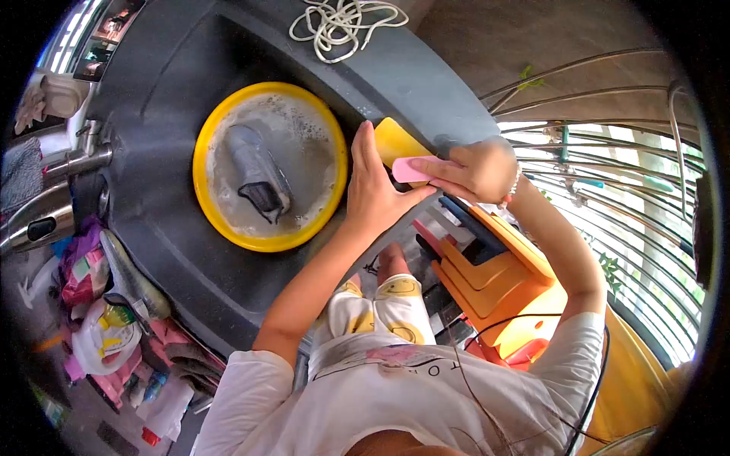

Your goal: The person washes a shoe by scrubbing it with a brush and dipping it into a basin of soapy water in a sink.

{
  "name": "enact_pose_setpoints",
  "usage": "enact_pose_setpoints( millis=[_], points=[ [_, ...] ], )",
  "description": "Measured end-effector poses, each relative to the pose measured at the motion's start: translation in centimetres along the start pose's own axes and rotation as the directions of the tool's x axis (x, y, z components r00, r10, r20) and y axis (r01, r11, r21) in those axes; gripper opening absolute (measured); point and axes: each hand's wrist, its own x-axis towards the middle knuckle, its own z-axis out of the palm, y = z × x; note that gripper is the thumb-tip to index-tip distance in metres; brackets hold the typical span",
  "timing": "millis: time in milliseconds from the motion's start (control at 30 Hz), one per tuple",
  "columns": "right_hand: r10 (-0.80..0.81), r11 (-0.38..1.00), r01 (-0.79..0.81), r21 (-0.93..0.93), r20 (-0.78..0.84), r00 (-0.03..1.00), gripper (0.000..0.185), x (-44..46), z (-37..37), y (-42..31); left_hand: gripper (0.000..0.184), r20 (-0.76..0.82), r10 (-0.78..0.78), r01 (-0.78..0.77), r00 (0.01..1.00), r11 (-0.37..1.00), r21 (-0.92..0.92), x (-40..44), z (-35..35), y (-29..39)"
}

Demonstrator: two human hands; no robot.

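Yellow flat piece [399,142] lies between the hands, beyond the spread thumb and fingers of the open left hand [380,182]; whether they touch it is unclear. Only "TO" reads surely on the white shirt [395,395]; no brand is legible. The right hand [479,171] closes around a pink tool [414,169], which overlaps the piece's lower part. The piece looks plain, its visible end rounded. A gray shoe [258,171] sits in cloudy, sudsy water inside the yellow basin [201,167].

White printed T-shirt [449,410]; white shorts [380,313], yellow smileys [401,286]; beaded bracelet [516,181].
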Motion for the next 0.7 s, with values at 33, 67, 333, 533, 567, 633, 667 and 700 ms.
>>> enact_pose_setpoints(
  millis=[33,67,333,533,567,633,667,700],
  points=[
    [0.001,1.0,-0.001,0.0,0.001,1.0,0.043,0.1,0.1,0.3,0.111,-0.038,0.0,-0.001,0.999,1.0,-0.025,0.0,0.4,0.1],
    [0.026,0.999,-0.026,-0.02,0.03,0.999,0.044,0.5,0.4,0.4,0.11,-0.075,-0.002,-0.002,0.997,0.999,-0.049,0.1,0.7,0.1],
    [0.039,0.989,-0.031,-0.146,0.05,0.998,0.049,2.1,2.1,1.6,0.106,-0.128,0.015,-0.016,0.992,1.0,-0.007,0.2,1.1,0.0],
    [-0.084,0.995,0.089,-0.038,0.115,0.99,0.05,0.3,0.9,1.7,0.107,-0.144,0.04,-0.051,0.989,0.996,-0.075,0.1,1.1,-0.4],
    [-0.066,0.989,0.084,-0.118,0.151,0.986,0.049,1.7,1.1,2.0,0.107,-0.149,0.043,-0.055,0.988,0.996,-0.074,0.0,1.1,-0.3],
    [-0.027,0.984,0.041,-0.175,0.082,0.996,0.048,3.7,1.6,2.4,0.107,-0.115,-0.047,0.032,0.992,0.991,-0.13,0.1,0.7,-0.4],
    [-0.031,0.98,0.04,-0.193,0.05,0.998,0.048,4.4,1.6,2.3,0.107,-0.124,-0.049,0.034,0.991,0.992,-0.12,-0.1,0.7,-0.7],
    [-0.02,0.976,0.037,-0.216,0.078,0.997,0.047,3.9,1.7,1.9,0.109,-0.122,-0.018,0.001,0.992,0.99,-0.142,-0.3,1.0,-1.0]
  ],
)
